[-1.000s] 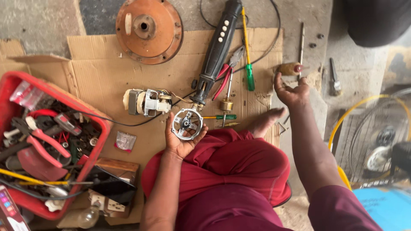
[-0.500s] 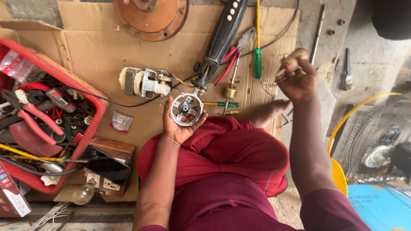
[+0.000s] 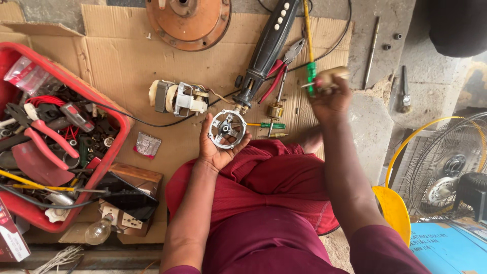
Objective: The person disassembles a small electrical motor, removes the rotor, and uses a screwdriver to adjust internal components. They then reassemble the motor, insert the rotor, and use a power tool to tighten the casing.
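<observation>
Head view, left hand (image 3: pixel 218 147) cradling a round metal bracket (image 3: pixel 227 129), right hand (image 3: pixel 329 99) gripping a small blurred part (image 3: pixel 327 77), motor (image 3: pixel 177 97), pliers (image 3: pixel 279 71) and red toolbox (image 3: pixel 109 109) lying around on cardboard (image 3: pixel 116 56) covering the concrete floor (image 3: pixel 375 116), fan (image 3: pixel 451 167) standing nearby.

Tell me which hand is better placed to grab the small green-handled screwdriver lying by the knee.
Probably right. The left hand is palm-up, cradling the round metal motor bracket. The right hand grips only a small blurred object and hovers above the cardboard, fairly near the green-handled screwdriver.

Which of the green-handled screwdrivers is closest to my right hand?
The long yellow-shafted screwdriver, lying lengthwise just beside the right hand. The shorter green-handled screwdriver lies crosswise lower down, nearer the left hand.
</observation>
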